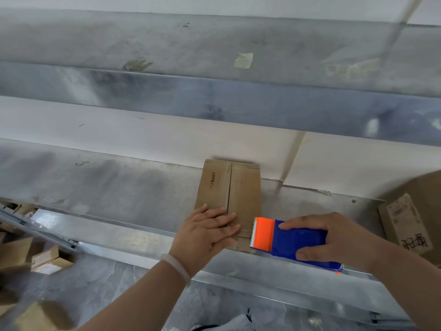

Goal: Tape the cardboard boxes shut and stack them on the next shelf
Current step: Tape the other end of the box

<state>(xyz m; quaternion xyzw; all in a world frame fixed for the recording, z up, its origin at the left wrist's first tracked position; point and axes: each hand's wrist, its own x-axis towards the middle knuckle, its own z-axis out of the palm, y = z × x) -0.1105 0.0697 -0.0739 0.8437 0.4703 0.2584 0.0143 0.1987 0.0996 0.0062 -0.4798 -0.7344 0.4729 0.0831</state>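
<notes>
A box (241,187) lies on the grey metal shelf (119,182) in front of the person, its far end against the white back panel (119,130). Its top flaps are folded down and meet at a seam running from near to far, with a thin dark gap along it. I cannot tell whether any tape lies on that seam.

The left hand (202,232) rests flat on the near end of the box. Its fingers are straight and close together and reach across the seam, pressing the flaps down. A pale bracelet (176,266) sits on that wrist.

The right hand (334,237) grips a blue dispenser (298,240). The fingers curl over its far side and the thumb clamps the near side. The dispenser's orange toothed head points left and sits right at the near right corner of the box, just beside the left fingertips. Whether the teeth touch the cardboard I cannot tell.

A second box (403,223) with scrawled marks stands at the right edge of the shelf, well apart from the first. Small boxes (47,259) lie low on the near left, below the shelf's front rail (133,237). The upper shelf (167,44) carries a curled tape scrap (243,60).
</notes>
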